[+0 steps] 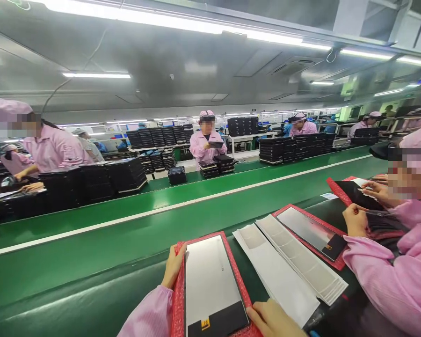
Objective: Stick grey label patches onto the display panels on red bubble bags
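Observation:
A display panel (pixel 210 276), silvery white with a black lower end and a small orange patch, lies on a red foam pad (pixel 178 299). My left hand (pixel 173 267) is closed on the pad's upper left edge, its thumb over the top. At the lower right edge, my right hand (pixel 275 318) grips the same pad between thumb and fingers; part of this hand is cut off by the frame. Right of the pad lie white protective sheets (pixel 287 276) in two overlapping strips.
A second display panel (pixel 308 229) on red foam lies further right. Beside it a co-worker in pink (pixel 400 262) handles a dark panel (pixel 358 194). A green conveyor belt (pixel 150 238) runs across, with stacks of black trays (pixel 94 182) and other workers beyond.

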Action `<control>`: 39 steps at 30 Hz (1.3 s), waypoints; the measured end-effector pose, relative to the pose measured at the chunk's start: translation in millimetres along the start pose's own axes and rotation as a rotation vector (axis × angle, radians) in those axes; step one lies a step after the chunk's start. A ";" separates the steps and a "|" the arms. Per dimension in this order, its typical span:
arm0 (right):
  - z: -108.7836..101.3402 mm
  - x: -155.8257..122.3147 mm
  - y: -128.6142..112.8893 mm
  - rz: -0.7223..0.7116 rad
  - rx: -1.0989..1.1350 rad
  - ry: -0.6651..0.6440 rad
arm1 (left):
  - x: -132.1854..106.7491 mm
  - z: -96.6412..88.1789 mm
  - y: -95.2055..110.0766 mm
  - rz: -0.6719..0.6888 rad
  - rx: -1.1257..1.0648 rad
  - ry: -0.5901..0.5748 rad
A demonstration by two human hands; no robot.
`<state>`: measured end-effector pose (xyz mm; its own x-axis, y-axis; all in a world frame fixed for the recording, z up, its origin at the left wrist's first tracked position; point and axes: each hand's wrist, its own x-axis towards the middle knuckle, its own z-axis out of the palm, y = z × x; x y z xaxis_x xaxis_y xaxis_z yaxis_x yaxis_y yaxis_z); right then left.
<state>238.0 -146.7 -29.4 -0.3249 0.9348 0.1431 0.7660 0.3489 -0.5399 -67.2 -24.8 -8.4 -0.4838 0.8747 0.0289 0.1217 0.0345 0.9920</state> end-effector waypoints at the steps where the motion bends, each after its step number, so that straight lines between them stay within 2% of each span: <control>1: -20.8 4.8 2.5 -0.043 0.019 -0.084 | 0.1 -0.4 7.5 0.053 0.050 0.009; 2: -40.2 12.8 6.1 -0.069 0.052 -0.109 | -0.1 1.2 16.1 0.110 0.100 -0.003; 4: -68.2 38.4 16.2 -0.075 0.118 -0.013 | -1.8 13.4 33.8 0.203 0.182 -0.095; 6: -75.7 72.5 28.1 -0.020 0.184 0.235 | -5.8 39.4 47.5 0.243 0.239 -0.269; 8: -63.5 105.3 39.8 0.026 0.194 0.321 | -11.4 75.7 52.8 0.231 0.285 -0.474; 11: -26.7 134.8 56.8 0.068 0.201 0.381 | -19.1 133.5 43.0 0.116 0.367 -0.707; 14: 5.7 142.5 74.7 0.093 0.208 0.422 | -22.4 177.3 22.1 0.000 0.448 -0.775; 17: 21.9 144.8 91.5 0.094 0.217 0.450 | -21.3 201.3 4.0 -0.043 0.506 -0.752; 20: 26.8 148.8 102.0 0.085 0.230 0.468 | -17.9 210.3 -5.3 -0.043 0.551 -0.672; 23: 27.6 151.7 104.6 0.083 0.251 0.476 | -14.6 211.8 -8.4 -0.016 0.576 -0.568; 25: 27.2 151.7 103.4 0.082 0.268 0.478 | -13.1 212.0 -10.0 -0.012 0.581 -0.550; 33: 22.5 148.1 95.5 0.066 0.366 0.489 | -12.2 216.6 -17.8 -0.053 0.481 -0.718; 39: 14.5 145.6 91.8 0.043 0.459 0.474 | -16.3 213.7 -9.4 -0.058 0.387 -0.828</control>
<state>253.0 20.6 -70.2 0.0603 0.9116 0.4067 0.4245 0.3453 -0.8370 124.7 64.0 -44.5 0.2594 0.9287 -0.2649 0.4707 0.1179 0.8744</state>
